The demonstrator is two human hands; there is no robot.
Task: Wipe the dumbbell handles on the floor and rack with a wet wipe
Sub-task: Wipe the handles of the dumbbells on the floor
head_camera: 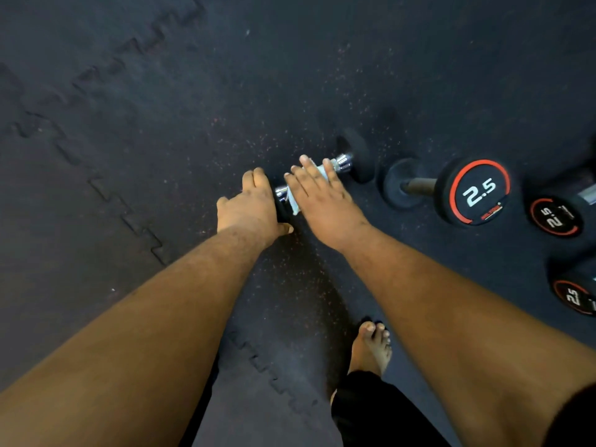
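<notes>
A small black dumbbell [356,156] with a chrome handle lies on the dark rubber floor. My left hand [250,204] grips its near end weight, fingers curled over the top. My right hand [319,196] lies over the handle with straight fingers, pressing a white wet wipe [293,201] onto the chrome. Most of the handle is hidden under the wipe and my hand; chrome collars show at both ends.
To the right lie more dumbbells marked 2.5: one [477,191] with a dark handle, another [554,216] beside it, and a third [574,296] at the right edge. My bare foot [371,348] stands below the hands. Interlocking mat seams [125,217] run across the left.
</notes>
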